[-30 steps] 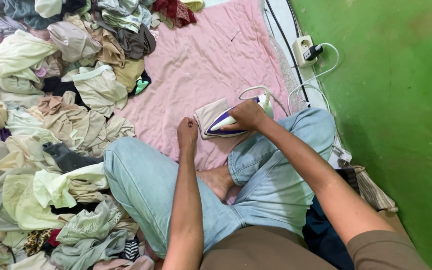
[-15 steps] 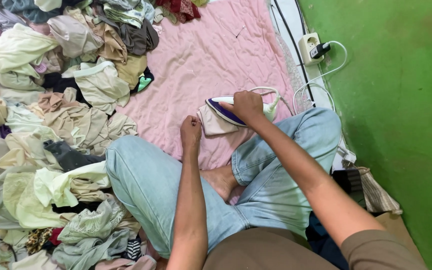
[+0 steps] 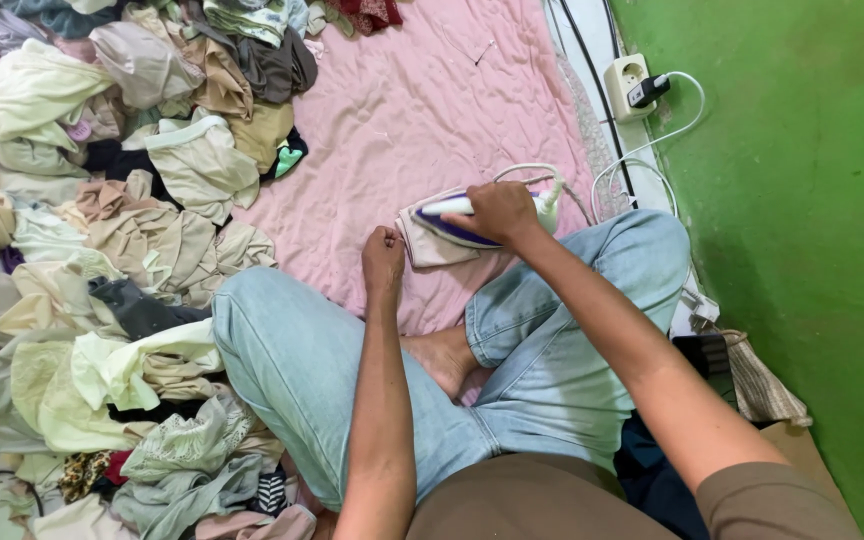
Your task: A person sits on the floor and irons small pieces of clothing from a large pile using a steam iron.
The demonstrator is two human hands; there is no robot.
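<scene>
Right hand [image 3: 497, 212] grips the handle of a white and purple iron [image 3: 472, 218], which rests soleplate down on a small folded beige cloth [image 3: 427, 245] on the pink quilted blanket [image 3: 392, 120]. Left hand [image 3: 383, 262], curled into a loose fist, pins the cloth's near corner.

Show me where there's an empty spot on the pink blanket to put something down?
The widest bare patch of the pink blanket lies beyond the iron, between the clothes pile on the left and the power strip on the right. It is crowded near the knees, where the right hand grips the iron and the left hand rests closed.
</scene>
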